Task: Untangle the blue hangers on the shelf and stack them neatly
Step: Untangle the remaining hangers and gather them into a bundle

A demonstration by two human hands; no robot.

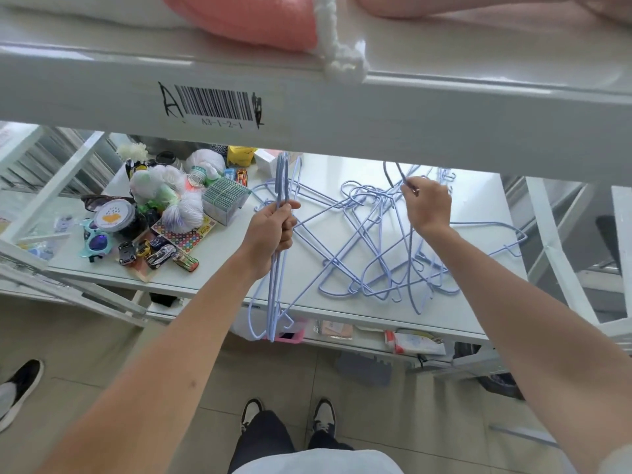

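The hangers (372, 241) are thin wire under a smooth, pale blue coating with a soft sheen. The shelf (219, 278) is painted metal, white and glossy, throwing back the light. Above, a pink cushion (253, 18) looks like knitted cloth, matt and ribbed. The floor tiles (410, 422) are beige and smooth.

Premises: stockroom or warehouse. Evidence: white metal shelf racks (342, 107) bearing a barcode label (219, 106) coded A3-1-2-1, mixed small goods (160, 213) on shelves, tiled floor (427, 422).
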